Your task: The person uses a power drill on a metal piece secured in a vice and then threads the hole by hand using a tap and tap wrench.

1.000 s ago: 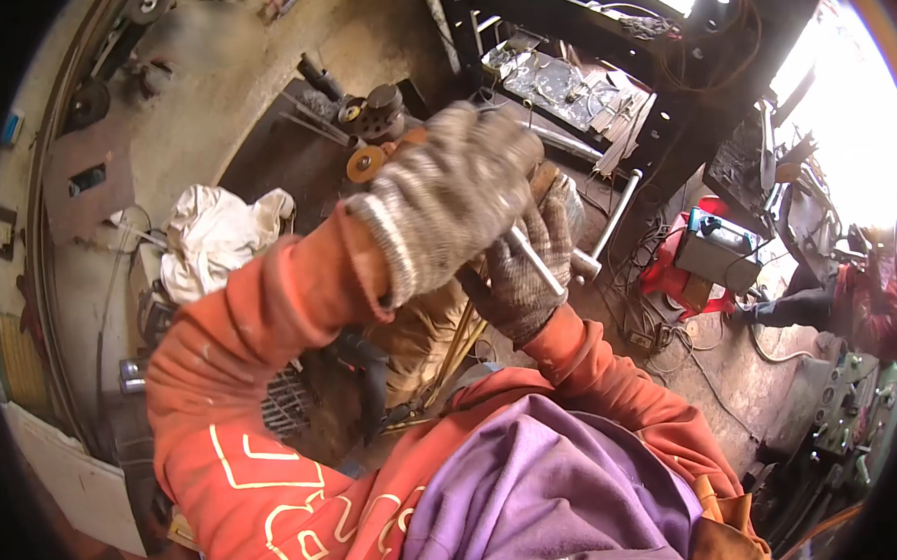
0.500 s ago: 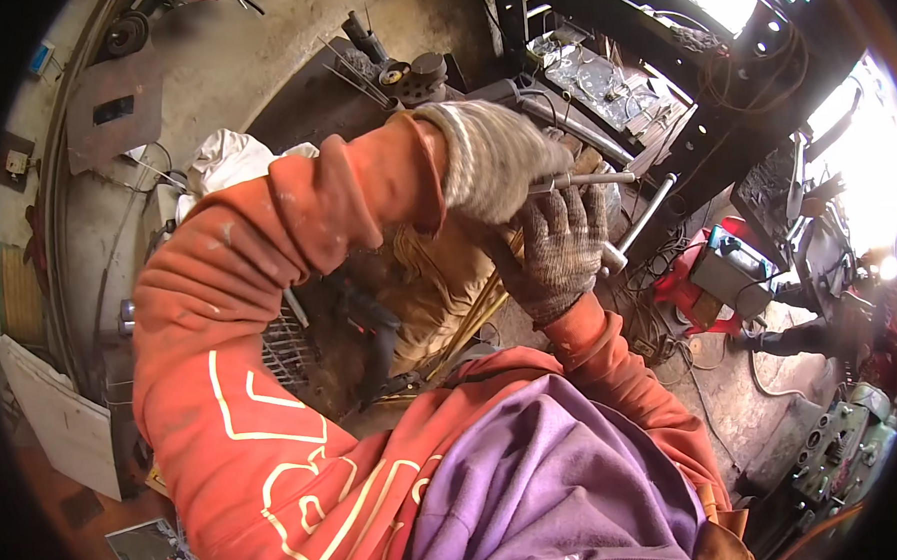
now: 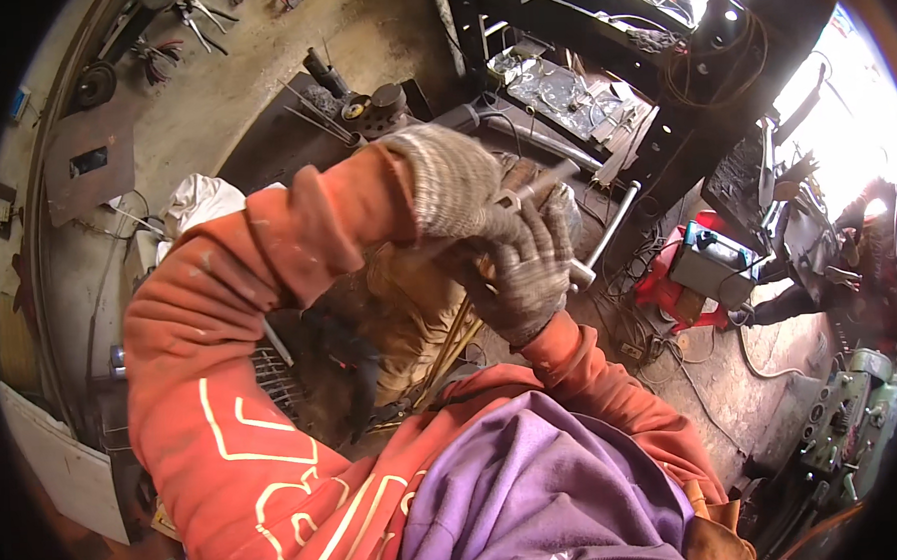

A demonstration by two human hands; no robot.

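My left hand (image 3: 454,180), in a grey knitted work glove, is closed, with a motion-blurred metal bar (image 3: 546,182) sticking out to its right. What the bar ends in is hidden by the glove. Just below and to the right is my right hand (image 3: 530,266), in a dirty, darker glove, fingers stretched upward and slightly apart near the bar. Its thumb side is hidden behind the left hand. Beside the right hand slants a T-shaped metal handle (image 3: 612,235) with a knobbed end and a short cylinder at its base. A tan cloth (image 3: 411,332) hangs below my hands.
Ahead lies a dark metal plate with an angle grinder (image 3: 471,117) and a perforated metal cylinder (image 3: 389,102). A metal frame (image 3: 701,99) stands at upper right. A grey box (image 3: 713,268) on a red stand is at right, with cables on the floor. A green machine (image 3: 850,413) stands lower right.
Both hands and the bar have shifted left in view, and the whole scene has moved left too. The bar now tilts up more steeply at its right end.
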